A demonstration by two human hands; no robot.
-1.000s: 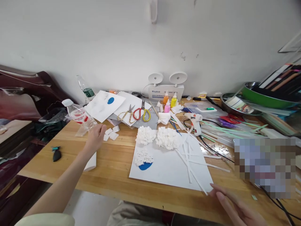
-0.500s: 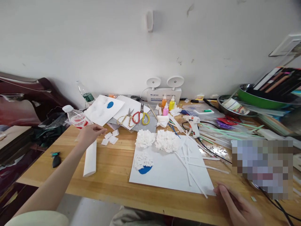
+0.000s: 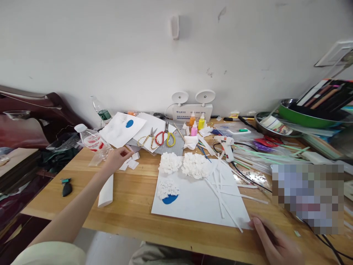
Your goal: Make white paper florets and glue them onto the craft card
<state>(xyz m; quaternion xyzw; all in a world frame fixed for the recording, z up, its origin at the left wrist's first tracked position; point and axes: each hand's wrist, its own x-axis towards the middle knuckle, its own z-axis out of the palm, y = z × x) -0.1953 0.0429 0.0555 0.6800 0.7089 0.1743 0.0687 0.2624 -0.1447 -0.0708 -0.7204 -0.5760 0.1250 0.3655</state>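
Note:
My left hand reaches over a small pile of white paper squares, thumb and fingertips drawn together; whatever is between them is too small to make out. Under that forearm lies a flat white paper roll. At the lower right, my right hand is curled and slightly blurred, its fingertips at the near right corner of a white paper sheet. On this sheet are fluffy white clusters, one partly covering a blue patch, and several thin white strips.
Scissors, small paint bottles and a glue gun with a trailing cord lie beyond the sheet. A plastic bottle is at the left, near black-handled cutters. Plastic strips and bowls crowd the right.
My left hand has moved right and slightly down, now over the paper squares. My right hand has barely moved at the sheet's corner.

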